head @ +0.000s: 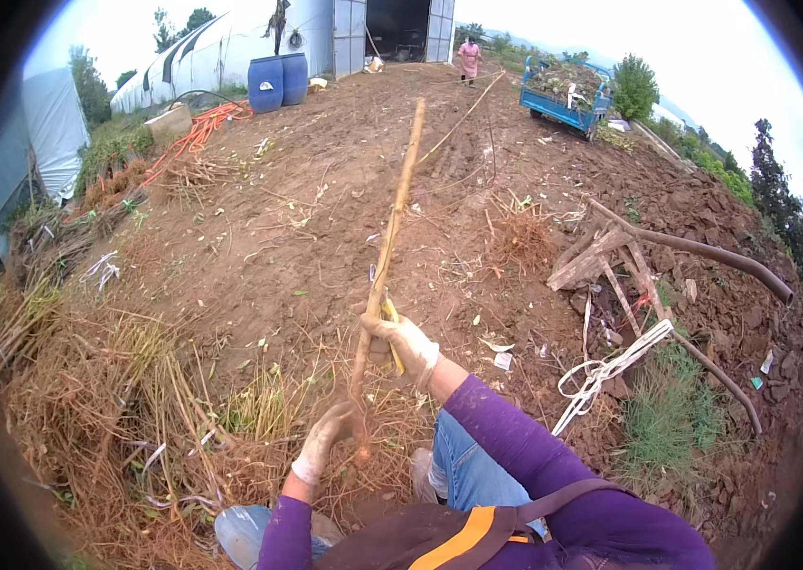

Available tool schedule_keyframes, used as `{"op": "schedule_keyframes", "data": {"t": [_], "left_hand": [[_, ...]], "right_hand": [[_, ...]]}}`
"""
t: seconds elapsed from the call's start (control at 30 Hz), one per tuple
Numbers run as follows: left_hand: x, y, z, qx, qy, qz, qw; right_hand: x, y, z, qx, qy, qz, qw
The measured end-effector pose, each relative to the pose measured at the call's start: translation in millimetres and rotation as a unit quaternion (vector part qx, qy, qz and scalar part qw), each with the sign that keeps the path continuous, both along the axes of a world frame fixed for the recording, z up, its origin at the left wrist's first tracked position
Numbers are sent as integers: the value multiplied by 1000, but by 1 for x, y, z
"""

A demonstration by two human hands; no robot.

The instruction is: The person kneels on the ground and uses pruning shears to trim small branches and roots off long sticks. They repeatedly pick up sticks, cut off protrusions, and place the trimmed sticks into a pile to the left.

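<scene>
A long bare sapling stem (394,221) points away from me over the soil, its rooted lower end close to my legs. My left hand (330,434), in a dirty white glove, is closed around the base of the stem just above its roots (366,456). Farther up, my gloved right hand (401,345) holds a tool with yellow handles (395,342) against the stem; the tool's head is hidden. Bundled saplings with tangled reddish roots (109,420) lie to my left.
A wooden stool or frame (608,260), a curved pipe (722,249) and white straps (604,374) are at right. Another root bundle (524,235) lies ahead. Farther off are blue barrels (266,85), an orange hose (195,132), a loaded blue cart (561,107) and a person (469,60).
</scene>
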State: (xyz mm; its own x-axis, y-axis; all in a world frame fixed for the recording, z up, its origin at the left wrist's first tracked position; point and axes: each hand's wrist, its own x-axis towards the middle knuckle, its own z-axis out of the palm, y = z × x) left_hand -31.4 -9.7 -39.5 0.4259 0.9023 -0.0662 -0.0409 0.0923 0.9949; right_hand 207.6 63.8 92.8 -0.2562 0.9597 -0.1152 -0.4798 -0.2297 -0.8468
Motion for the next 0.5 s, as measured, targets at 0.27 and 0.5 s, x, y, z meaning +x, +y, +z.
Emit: {"op": "schedule_keyframes", "data": {"t": [0.27, 0.5], "left_hand": [[51, 1, 15, -125, -61, 40, 989], [63, -1, 12, 13, -91, 116, 989]], "right_hand": [[-45, -47, -60, -69, -119, -2, 990], [-27, -41, -97, -168, 66, 14, 984]]}}
